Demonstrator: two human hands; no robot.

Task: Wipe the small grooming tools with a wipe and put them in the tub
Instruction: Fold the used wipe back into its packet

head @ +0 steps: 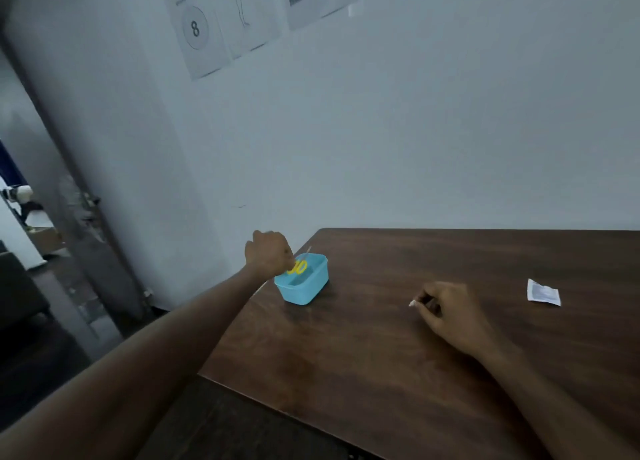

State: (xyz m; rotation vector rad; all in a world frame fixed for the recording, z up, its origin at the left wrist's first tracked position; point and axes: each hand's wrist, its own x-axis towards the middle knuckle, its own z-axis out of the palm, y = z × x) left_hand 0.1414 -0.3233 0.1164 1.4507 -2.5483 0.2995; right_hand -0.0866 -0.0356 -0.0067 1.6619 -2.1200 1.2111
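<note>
Scissors [298, 267], blades blurred, gripped by left hand [268, 253] over tub [304, 286]; right hand [446, 312] pinches wipe [412, 303].

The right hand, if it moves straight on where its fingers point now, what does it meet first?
Probably nothing: the right hand points left across bare table; the tub lies farther left and farther back, though depth is unclear.

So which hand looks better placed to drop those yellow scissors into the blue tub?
Left. The left hand already holds the scissors right over the tub; the right hand rests apart, pinching the wipe.
</note>
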